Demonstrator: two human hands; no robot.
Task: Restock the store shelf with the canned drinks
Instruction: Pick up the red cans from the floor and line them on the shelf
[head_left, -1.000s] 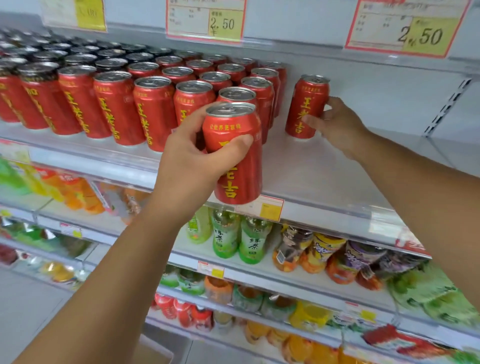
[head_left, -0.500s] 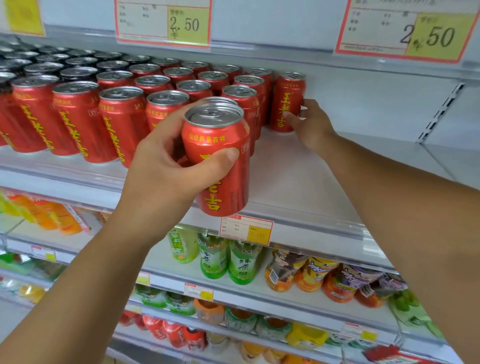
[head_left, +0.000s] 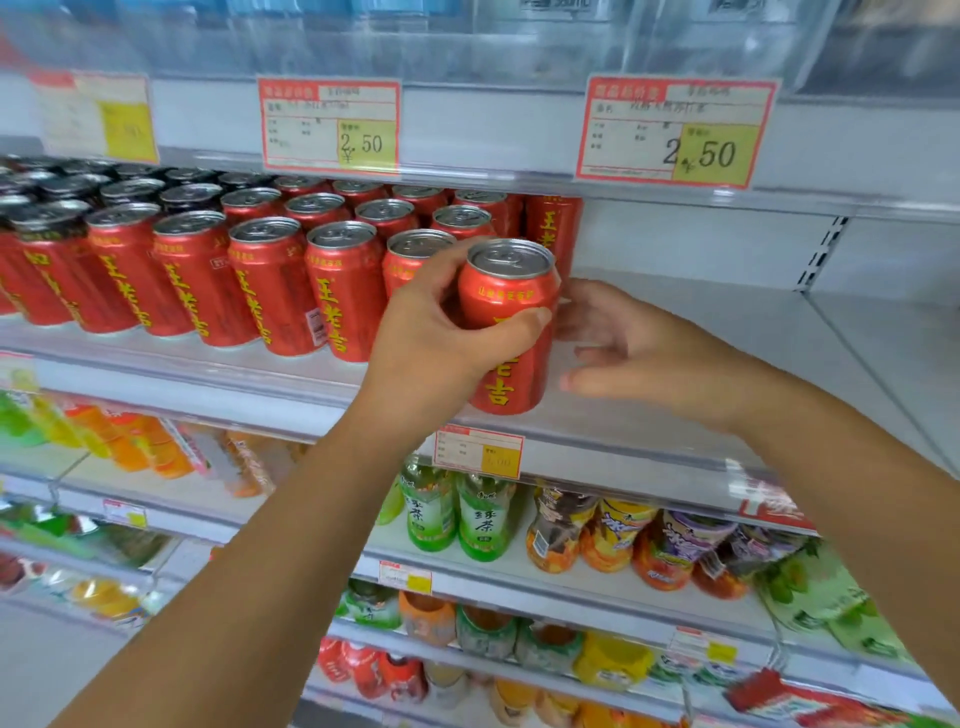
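**Can at front edge of shelf, right end of the stock**

- Left hand (head_left: 436, 338) grips one red can (head_left: 511, 293) round its body: thumb across the front label, fingers curled behind.
- The can is upright, slightly tilted, just above the shelf's (head_left: 727, 374) clear front rail (head_left: 623, 452). Cannot tell whether its base touches the shelf.
- It sits just right of the front row of the stocked cans (head_left: 270, 280), close to the nearest one.
- Right hand (head_left: 649, 353) holds nothing, with fingers loosely spread and tips pointing at the can's right side. Contact with the can: cannot tell.
- The stocked cans run in rows from front to back and fill the left part of the shelf. The rearmost can at the right end (head_left: 553, 228) stands behind the held one.
- Right of that line the shelf is bare white board, back to the rear wall and out to the upright slot strip (head_left: 826, 249).
- Two price tags (head_left: 675, 130) hang from the shelf edge above.
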